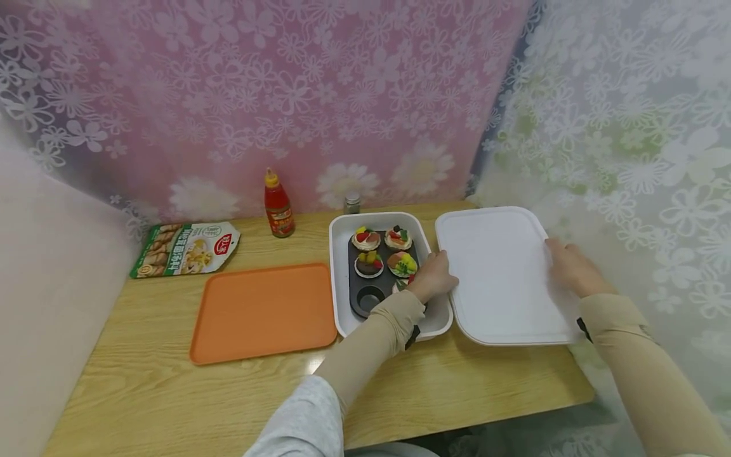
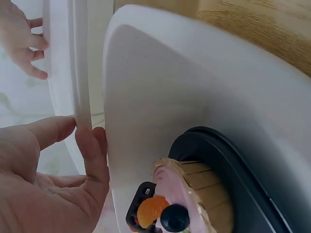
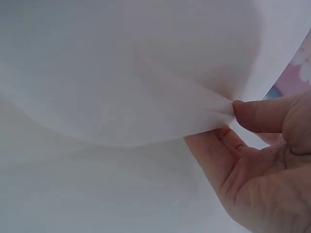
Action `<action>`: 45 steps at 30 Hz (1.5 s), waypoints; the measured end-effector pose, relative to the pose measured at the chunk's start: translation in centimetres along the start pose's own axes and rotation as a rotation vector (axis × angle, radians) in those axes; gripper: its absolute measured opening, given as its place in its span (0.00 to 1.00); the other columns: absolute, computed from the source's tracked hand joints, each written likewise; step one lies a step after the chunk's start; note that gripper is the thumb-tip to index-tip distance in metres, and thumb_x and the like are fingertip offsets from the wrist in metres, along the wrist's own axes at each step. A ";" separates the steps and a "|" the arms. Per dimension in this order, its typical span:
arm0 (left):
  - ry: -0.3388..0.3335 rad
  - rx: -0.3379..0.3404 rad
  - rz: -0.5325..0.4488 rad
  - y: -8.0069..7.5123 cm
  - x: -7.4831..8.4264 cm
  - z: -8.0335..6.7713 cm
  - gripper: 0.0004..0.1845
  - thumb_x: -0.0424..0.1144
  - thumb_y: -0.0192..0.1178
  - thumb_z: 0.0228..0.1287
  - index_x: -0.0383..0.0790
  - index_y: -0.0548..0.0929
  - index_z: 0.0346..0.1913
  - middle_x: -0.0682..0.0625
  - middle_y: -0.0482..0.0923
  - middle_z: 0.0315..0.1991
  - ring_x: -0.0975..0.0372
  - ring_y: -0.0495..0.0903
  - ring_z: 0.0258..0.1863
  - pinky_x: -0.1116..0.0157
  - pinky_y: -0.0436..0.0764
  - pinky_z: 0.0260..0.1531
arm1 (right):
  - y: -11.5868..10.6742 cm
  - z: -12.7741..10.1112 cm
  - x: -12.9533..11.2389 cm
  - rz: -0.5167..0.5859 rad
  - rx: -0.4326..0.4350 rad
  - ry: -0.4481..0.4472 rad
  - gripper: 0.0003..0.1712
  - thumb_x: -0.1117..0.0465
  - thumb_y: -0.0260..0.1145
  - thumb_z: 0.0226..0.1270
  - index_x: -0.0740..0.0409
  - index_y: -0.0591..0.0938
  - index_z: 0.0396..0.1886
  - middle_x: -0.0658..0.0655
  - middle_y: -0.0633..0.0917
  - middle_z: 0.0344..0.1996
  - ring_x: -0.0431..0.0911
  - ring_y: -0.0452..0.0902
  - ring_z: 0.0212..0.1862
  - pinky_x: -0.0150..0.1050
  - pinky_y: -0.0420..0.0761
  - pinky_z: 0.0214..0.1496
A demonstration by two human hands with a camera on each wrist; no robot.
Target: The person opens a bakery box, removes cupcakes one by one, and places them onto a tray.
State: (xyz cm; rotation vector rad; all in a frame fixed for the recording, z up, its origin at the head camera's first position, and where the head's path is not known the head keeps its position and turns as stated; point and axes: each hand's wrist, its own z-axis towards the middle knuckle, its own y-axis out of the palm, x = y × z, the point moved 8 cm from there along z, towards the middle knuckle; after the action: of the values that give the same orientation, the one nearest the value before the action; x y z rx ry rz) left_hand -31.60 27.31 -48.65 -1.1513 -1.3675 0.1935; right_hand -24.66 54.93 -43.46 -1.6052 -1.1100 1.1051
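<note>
Left hand: the left hand (image 1: 434, 276) grips the left edge of the white tray (image 1: 502, 273), thumb on top and fingers (image 2: 90, 145) along the rim, as the left wrist view shows.
Right hand: the right hand (image 1: 571, 266) holds the same tray at its right edge, at about 3 o'clock of the tray; the right wrist view shows the thumb (image 3: 257, 114) pressed on the rim with fingers underneath.
White tray: it lies at the right end of the wooden surface (image 1: 171, 393), its near right corner reaching past the surface's edge, just beside the white bin (image 1: 342, 317) at its 9 o'clock; whether it is lifted or resting cannot be told.
White bin: it holds a dark muffin pan (image 1: 356, 298) with toy cupcakes (image 1: 366, 239) topped with coloured fruit; the near left cup is vacant.
Orange tray: an orange tray (image 1: 263, 311) lies flat at 9 o'clock of the bin, close beside it.
Sauce bottle: a red bottle (image 1: 278, 206) with a yellow cap stands upright at 11 o'clock of the bin, by the flowered backdrop.
Shaker: a small shaker (image 1: 351, 203) stands at 12 o'clock of the bin.
Packet: a green and white food packet (image 1: 185, 249) lies flat at 11 o'clock of the orange tray.
</note>
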 end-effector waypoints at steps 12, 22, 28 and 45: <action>-0.066 0.066 0.178 0.7 -0.4 -0.2 0.33 0.51 0.64 0.73 0.40 0.68 0.73 0.46 0.74 0.65 0.57 0.81 0.57 0.59 0.82 0.56 | 1.5 1.3 0.1 0.026 -0.019 -0.032 0.38 0.69 0.45 0.77 0.75 0.46 0.82 0.92 0.56 0.69 0.85 0.55 0.69 0.79 0.62 0.69; -0.117 0.116 0.271 0.2 -0.5 -0.8 0.32 0.48 0.62 0.75 0.38 0.67 0.74 0.46 0.76 0.62 0.55 0.81 0.59 0.59 0.84 0.52 | 3.0 2.1 -0.8 0.046 -0.031 -0.032 0.36 0.68 0.41 0.80 0.74 0.47 0.82 0.92 0.54 0.70 0.86 0.52 0.72 0.79 0.60 0.71; -0.109 0.128 0.404 0.2 -0.7 -1.0 0.35 0.49 0.60 0.76 0.37 0.64 0.78 0.44 0.75 0.66 0.55 0.78 0.63 0.61 0.83 0.57 | 3.9 2.6 -1.7 0.082 -0.019 -0.028 0.34 0.61 0.37 0.85 0.71 0.45 0.83 0.91 0.57 0.68 0.86 0.59 0.67 0.79 0.64 0.68; -0.111 0.034 0.793 3.2 -1.7 -0.8 0.19 0.54 0.49 0.81 0.56 0.83 0.64 0.55 0.79 0.63 0.56 0.65 0.67 0.54 0.68 0.69 | 9.3 4.9 -2.4 0.237 -0.113 -0.021 0.37 0.58 0.36 0.87 0.68 0.36 0.84 0.91 0.47 0.74 0.86 0.49 0.74 0.78 0.58 0.74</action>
State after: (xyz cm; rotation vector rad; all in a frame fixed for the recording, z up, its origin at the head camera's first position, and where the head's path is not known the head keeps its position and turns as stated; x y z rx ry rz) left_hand -29.89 27.24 -51.88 -1.6243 -0.9287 0.8517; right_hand -28.12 51.35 -53.03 -1.8546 -1.0301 1.2328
